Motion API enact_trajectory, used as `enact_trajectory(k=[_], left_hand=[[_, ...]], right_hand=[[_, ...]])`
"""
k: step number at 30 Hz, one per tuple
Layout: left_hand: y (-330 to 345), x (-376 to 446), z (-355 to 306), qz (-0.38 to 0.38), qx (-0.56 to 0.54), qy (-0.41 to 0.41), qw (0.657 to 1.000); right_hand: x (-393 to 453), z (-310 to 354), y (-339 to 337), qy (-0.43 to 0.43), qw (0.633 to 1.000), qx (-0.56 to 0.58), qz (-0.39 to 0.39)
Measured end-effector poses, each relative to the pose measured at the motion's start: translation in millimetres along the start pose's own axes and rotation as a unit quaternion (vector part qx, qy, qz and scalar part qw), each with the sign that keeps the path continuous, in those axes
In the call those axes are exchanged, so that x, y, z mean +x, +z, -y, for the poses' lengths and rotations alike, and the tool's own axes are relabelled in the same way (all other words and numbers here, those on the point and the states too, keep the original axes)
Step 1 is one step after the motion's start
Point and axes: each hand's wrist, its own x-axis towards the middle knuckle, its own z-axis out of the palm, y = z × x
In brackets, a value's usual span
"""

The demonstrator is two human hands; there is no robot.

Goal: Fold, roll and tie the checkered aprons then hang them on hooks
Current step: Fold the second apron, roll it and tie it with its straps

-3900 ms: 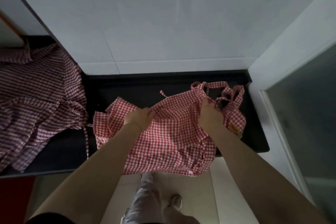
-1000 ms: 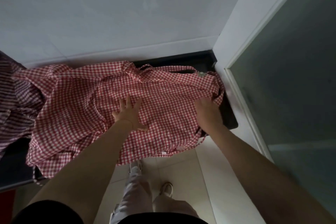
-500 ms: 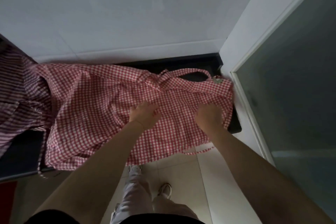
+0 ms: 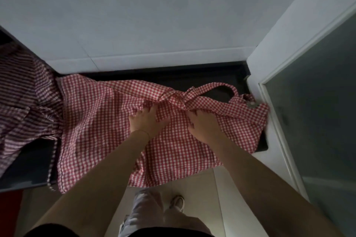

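On the dark counter (image 4: 192, 78) against the white wall, we had the red checkered apron (image 4: 96, 121) spread out, its near edge hanging over the front. Our left hand (image 4: 145, 121) bunched cloth under curled fingers; our right hand (image 4: 205, 126) lay on the cloth, though we could not tell whether its grip pinched anything. We judged the fabric light, limp and quick to wrinkle, best taken at hems and ties. A striped cloth (image 4: 23, 102) ran off the left edge; no hooks showed.
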Motion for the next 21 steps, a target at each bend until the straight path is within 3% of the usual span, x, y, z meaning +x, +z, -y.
enact_trajectory(k=[3, 6, 8, 9, 10, 12, 15, 18, 21], left_hand=[[1.1, 7.3, 1.0, -0.014, -0.001, -0.033, 0.999], [2.6, 13.6, 11.6, 0.001, 0.029, -0.022, 0.999], [2.7, 17.5, 18.5, 0.027, 0.013, -0.007, 1.0], [2.4, 18.3, 20.4, 0.036, 0.01, 0.002, 0.999], [1.9, 18.1, 21.4, 0.042, 0.011, 0.011, 0.999], [-0.4, 19.0, 25.6, 0.024, 0.0, 0.036, 0.999], [-2.4, 14.7, 28.2, -0.11, -0.093, 0.082, 0.986], [-7.2, 17.8, 43.1, -0.238, -0.084, 0.008, 0.968], [-15.6, 27.7, 73.3, -0.146, -0.072, -0.083, 0.983]], right_hand=[[7.5, 7.4, 4.7, -0.027, 0.999, 0.012, 0.011], [23.8, 3.3, -15.9, 0.09, 0.983, 0.156, -0.038], [41.4, -4.5, -43.9, 0.262, 0.909, 0.31, -0.09], [51.6, -8.2, -57.3, 0.331, 0.871, 0.342, -0.119], [59.0, -9.3, -68.9, 0.36, 0.859, 0.334, -0.147], [65.9, 2.3, -77.5, 0.314, 0.89, 0.273, -0.187], [63.1, 31.3, -59.1, 0.109, 0.955, 0.201, -0.186], [61.9, 62.9, -34.6, -0.023, 0.993, 0.107, -0.046], [67.2, 76.4, -20.8, 0.02, 0.99, 0.074, 0.119]])
